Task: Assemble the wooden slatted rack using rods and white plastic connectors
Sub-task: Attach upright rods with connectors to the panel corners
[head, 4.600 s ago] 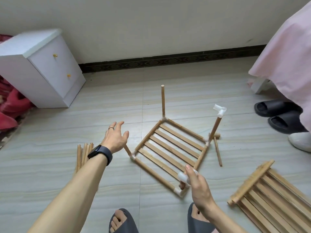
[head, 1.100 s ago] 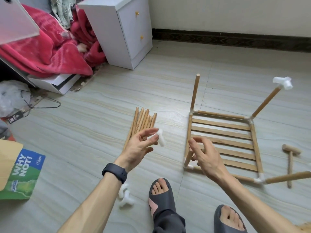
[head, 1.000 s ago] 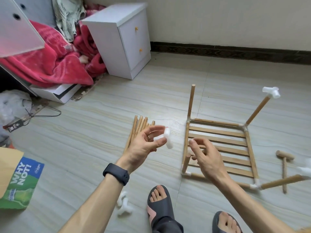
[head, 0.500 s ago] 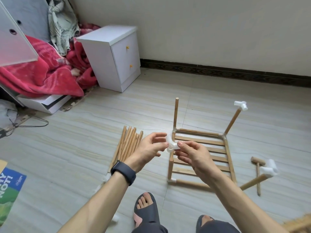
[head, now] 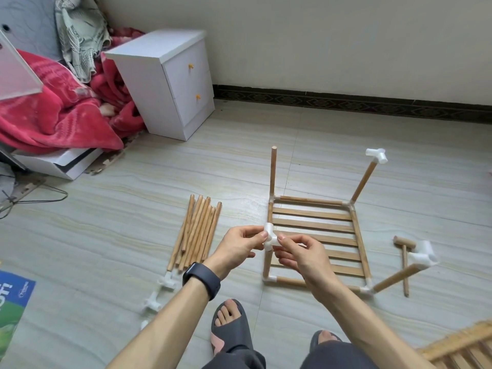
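Left hand (head: 237,246) and right hand (head: 303,255) both pinch the connector (head: 269,236) mid-frame; I'd square it over the rod (head: 268,262), then push.

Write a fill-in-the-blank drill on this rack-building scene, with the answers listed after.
1. The left hand and right hand both pinch a white ___ atop the nearest upright rod.
2. The uncapped rod stands at the slatted frame's far-___ corner.
3. A wooden ___ lies on the floor right of the frame.
4. The left wrist wears a black ___.

Answers: connector, left, mallet, watch.
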